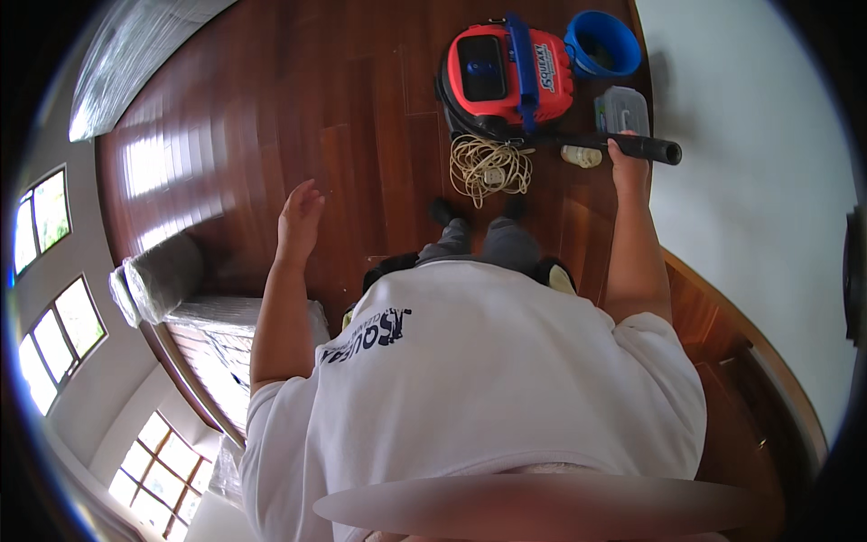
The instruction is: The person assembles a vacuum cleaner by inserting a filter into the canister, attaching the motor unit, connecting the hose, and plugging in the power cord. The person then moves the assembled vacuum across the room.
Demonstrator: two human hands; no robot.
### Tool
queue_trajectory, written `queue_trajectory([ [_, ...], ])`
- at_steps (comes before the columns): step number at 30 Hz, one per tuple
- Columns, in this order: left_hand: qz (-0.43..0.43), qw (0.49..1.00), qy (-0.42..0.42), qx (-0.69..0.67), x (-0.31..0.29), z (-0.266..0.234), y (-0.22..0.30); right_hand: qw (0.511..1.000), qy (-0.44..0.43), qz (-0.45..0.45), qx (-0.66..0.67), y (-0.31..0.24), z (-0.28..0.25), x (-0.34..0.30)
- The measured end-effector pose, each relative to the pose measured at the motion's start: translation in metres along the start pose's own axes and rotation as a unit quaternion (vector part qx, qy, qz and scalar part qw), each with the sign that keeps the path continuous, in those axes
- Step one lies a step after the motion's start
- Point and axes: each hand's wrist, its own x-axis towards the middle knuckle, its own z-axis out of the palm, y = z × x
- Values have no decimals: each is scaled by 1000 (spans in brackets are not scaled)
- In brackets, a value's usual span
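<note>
My right hand (628, 167) is wrapped round a black vacuum tube (652, 148), whose hollow end points toward the white wall. Empty, my left hand (301, 215) hangs out to the left over the wooden floor with its fingers loosely stretched. A red and black vacuum cleaner (551, 77) with a blue handle stands on the floor ahead, and the tube's other end passes close to its base. Just in front of my feet lies a coiled cream power cord (490, 168). Under the tube, near my right hand, is a small pale jar or bottle (581, 156).
A blue bucket (603, 43) stands beside the machine, with a clear plastic box (623, 110) nearer to me. The white wall (741, 163) bounds the right side. Plastic-wrapped bulky items (135, 59) stand at the far left, and a wrapped roll (167, 275) lies nearer.
</note>
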Motion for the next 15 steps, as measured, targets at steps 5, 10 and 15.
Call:
queue_trajectory([
  [5,40,999,-12,1,2,23,17,999,-22,-42,-4,8,2,-15],
  [10,46,998,33,9,3,42,13,966,-146,204,61,25,26,-52],
  [15,7,1000,0,-26,25,65,10,895,-409,177,-33,37,8,-65],
])
